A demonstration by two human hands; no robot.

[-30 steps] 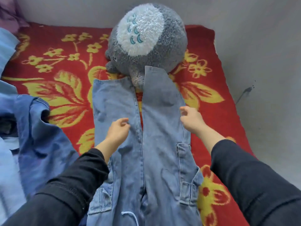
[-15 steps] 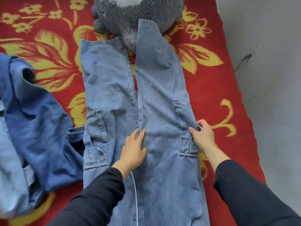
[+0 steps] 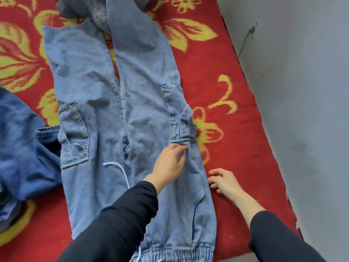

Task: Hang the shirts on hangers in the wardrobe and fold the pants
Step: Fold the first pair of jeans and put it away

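1. Left hand [image 3: 168,165], fingers spread, presses the light blue denim cargo pants [image 3: 88,95] lying flat beneath it.
2. Right hand [image 3: 224,181], relaxed and empty, rests on the red floral blanket [image 3: 236,129] just beside them.

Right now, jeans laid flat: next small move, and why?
Probably the right hand pinches the outer seam of the jeans beside it and folds that leg onto the other. The jeans lie flat, legs side by side; the left hand rests on that leg near the pocket, and the right hand holds nothing, on the blanket just off the edge.
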